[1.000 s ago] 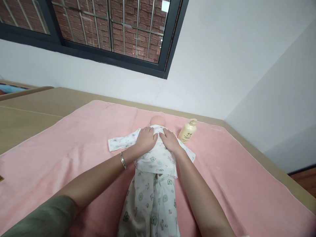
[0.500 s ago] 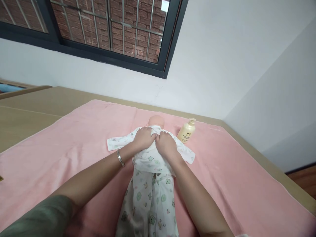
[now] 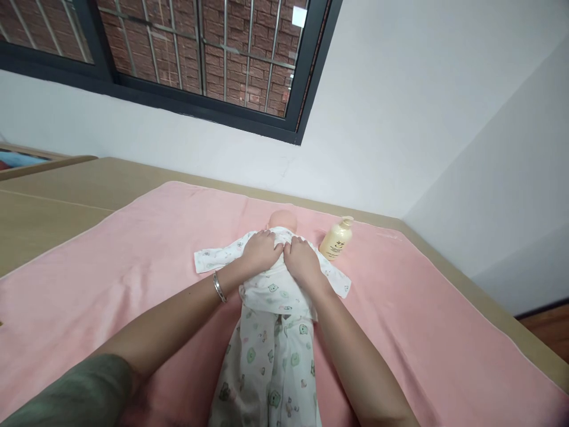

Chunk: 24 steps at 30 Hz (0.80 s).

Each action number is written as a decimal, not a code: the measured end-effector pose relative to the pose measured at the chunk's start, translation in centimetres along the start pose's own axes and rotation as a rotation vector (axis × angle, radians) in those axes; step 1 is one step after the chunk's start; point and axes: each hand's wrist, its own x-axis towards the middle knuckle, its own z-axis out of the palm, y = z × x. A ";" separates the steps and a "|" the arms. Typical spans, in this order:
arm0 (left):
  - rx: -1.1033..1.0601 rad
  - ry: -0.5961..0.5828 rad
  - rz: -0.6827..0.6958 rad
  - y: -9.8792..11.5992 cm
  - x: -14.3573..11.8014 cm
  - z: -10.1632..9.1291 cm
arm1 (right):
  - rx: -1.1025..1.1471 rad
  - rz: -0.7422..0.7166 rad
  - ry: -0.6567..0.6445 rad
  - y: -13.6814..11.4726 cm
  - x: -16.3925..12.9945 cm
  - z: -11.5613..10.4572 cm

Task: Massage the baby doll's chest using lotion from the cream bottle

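A baby doll (image 3: 283,220) in a white printed top (image 3: 280,290) and matching trousers (image 3: 275,362) lies stretched out on a pink blanket (image 3: 151,237). Its head is at the far end and its sleeves spread to both sides; no face shows. My left hand (image 3: 263,250) rests palm down on the upper left of the doll's torso. On the upper right, my right hand (image 3: 302,256) lies the same way. Both thumbs point inward and nearly meet at the middle. The fingers lie flat over the cloth, partly out of sight. A silver bangle (image 3: 219,287) circles my left wrist.
A cream pump bottle (image 3: 336,238) stands on the blanket just right of the doll's head. Around the blanket runs a tan surface edge (image 3: 133,172), with a white wall (image 3: 377,118) and a dark-framed, barred window (image 3: 191,98) behind.
The view has shifted very slightly. Both hands stay on the doll's upper torso, with only a small shift of the thumbs and fingers. The doll and bottle have not moved.
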 end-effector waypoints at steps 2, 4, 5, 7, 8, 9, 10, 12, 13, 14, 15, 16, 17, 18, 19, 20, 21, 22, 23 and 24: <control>-0.009 0.002 -0.001 -0.3 0.1 0.2 | -0.011 0.009 0.011 -0.6 -0.4 -0.2; -0.011 0.016 -0.004 -0.4 0.1 0.5 | 0.008 0.011 0.006 -0.6 -0.5 -0.4; -0.016 0.029 -0.008 -0.3 0.0 0.8 | 0.025 0.012 -0.001 -0.5 -0.3 -0.4; -0.034 0.064 -0.022 -0.3 -0.1 1.2 | 0.061 0.008 -0.009 0.0 0.1 -0.3; -0.046 0.084 -0.029 -0.3 -0.2 1.4 | 0.077 0.006 -0.005 0.2 0.3 -0.2; -0.059 0.101 -0.037 -0.2 -0.2 1.6 | 0.090 0.001 0.001 0.5 0.5 0.0; -0.069 0.113 -0.042 -0.2 -0.2 1.7 | 0.099 -0.005 0.008 0.7 0.7 0.1; -0.084 0.128 -0.046 -0.3 -0.3 1.9 | 0.113 -0.018 0.020 1.1 1.1 0.5; -0.089 0.132 -0.047 -0.3 -0.3 1.9 | 0.122 -0.023 0.023 1.3 1.2 0.7; -0.093 0.135 -0.048 -0.3 -0.3 2.0 | 0.134 -0.031 0.026 1.5 1.3 0.8; -0.095 0.136 -0.049 -0.3 -0.2 1.9 | 0.149 -0.042 0.031 1.6 1.4 0.9; -0.097 0.136 -0.048 -0.3 -0.2 1.9 | 0.164 -0.056 0.034 1.8 1.4 1.0; -0.098 0.135 -0.047 -0.3 -0.2 1.9 | 0.178 -0.072 0.035 2.0 1.5 1.0; -0.098 0.134 -0.044 -0.3 -0.2 1.9 | 0.191 -0.088 0.034 2.2 1.6 1.1; -0.097 0.134 -0.041 -0.3 -0.3 1.8 | 0.204 -0.103 0.030 2.3 1.7 1.1; -0.095 0.136 -0.038 -0.3 -0.3 1.8 | 0.214 -0.116 0.025 2.5 1.7 1.1; -0.095 0.139 -0.035 -0.3 -0.3 1.8 | 0.223 -0.124 0.018 2.6 1.8 1.1; -0.095 0.142 -0.035 -0.3 -0.3 1.8 | 0.231 -0.126 0.013 2.6 1.8 1.2; -0.096 0.146 -0.036 -0.3 -0.3 1.8 | 0.237 -0.123 0.007 2.7 1.8 1.2; -0.097 0.148 -0.037 -0.4 -0.3 1.9 | 0.240 -0.114 0.002 2.7 1.8 1.3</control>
